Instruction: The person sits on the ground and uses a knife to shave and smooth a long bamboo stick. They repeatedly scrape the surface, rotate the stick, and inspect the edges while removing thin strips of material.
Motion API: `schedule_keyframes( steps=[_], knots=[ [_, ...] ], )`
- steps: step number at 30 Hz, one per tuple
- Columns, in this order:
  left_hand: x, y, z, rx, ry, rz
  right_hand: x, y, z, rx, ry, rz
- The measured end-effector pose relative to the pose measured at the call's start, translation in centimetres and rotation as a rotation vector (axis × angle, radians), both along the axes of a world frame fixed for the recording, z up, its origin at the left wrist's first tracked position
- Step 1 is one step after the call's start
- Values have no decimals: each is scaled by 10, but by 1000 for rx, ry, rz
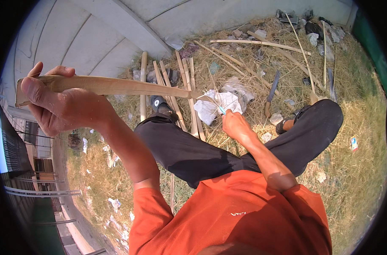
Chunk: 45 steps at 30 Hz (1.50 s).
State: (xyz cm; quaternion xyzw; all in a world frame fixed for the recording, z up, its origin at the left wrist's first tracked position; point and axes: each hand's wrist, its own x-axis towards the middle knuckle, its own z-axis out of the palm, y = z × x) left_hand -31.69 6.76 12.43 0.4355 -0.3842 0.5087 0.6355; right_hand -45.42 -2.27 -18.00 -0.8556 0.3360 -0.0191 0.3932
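Observation:
My left hand [59, 95] is raised at the far left, its fingers wrapped round the wide end of a long, pale bamboo strip [129, 86]. The strip runs to the right across my view and narrows toward its far tip. At that tip, my right hand [236, 125] is closed on a small light-blue-handled knife [222, 110]. Its blade lies against or close to the strip's end; exact contact is hard to make out. Thin shavings hang there, above a crumpled white sheet [208, 111] on the ground.
Several bamboo pieces [143, 80] lie beyond my left foot, others [261, 42] at the far right. Two large knives [272, 91] [332, 85] rest on dry grass beside my right foot. A pale wall [95, 38] stands at the back. Litter is scattered around.

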Motion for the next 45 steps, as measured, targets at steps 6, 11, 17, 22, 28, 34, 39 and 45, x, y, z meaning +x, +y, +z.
schedule_keyframes(
  steps=[6,11,17,22,28,34,39,45],
  knots=[
    [10,-7,-4,65,-45,-64,-13,20,134,231,-554,-21],
    [16,-10,-4,107,-93,-38,10,37,145,133,-744,80],
    [26,1,-6,118,-80,-88,22,20,91,2,-438,46],
    [41,13,-5,134,-59,-364,3,35,164,172,-752,58],
    [38,14,-4,249,-91,-543,19,41,156,-2,-602,127],
    [59,31,-4,280,-22,-455,21,26,89,-62,-465,64],
    [22,-5,-7,-84,69,-253,41,35,69,-77,-409,16],
    [55,14,-5,166,41,-187,59,20,11,-137,-337,-29]
  ],
)
